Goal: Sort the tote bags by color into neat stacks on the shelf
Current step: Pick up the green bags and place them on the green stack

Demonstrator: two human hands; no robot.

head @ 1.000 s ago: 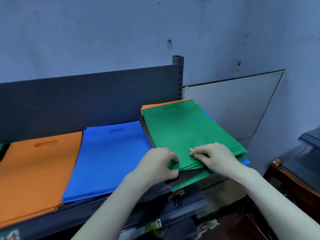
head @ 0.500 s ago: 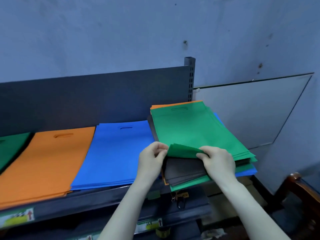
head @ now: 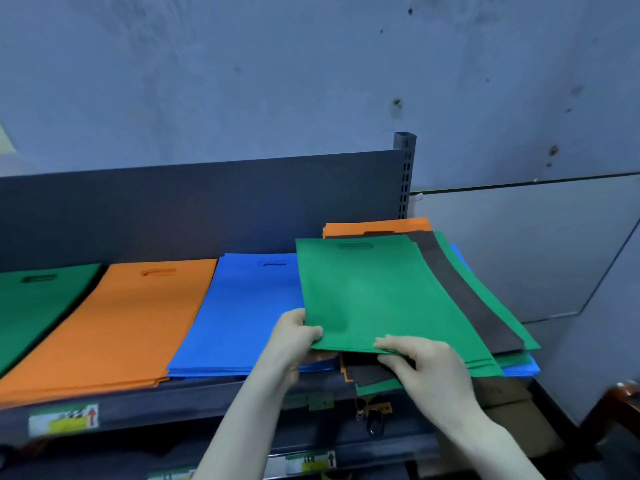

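Left hand [head: 297, 336] and right hand [head: 427, 367] pinch the top green bag [head: 381, 292] by its near edge, lower fingers hidden beneath.

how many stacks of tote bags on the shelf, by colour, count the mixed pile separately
green stack: 1
orange stack: 1
blue stack: 1
mixed pile: 1
total: 4
The green tote bags gripped by the left hand and right hand are counted with the mixed pile.
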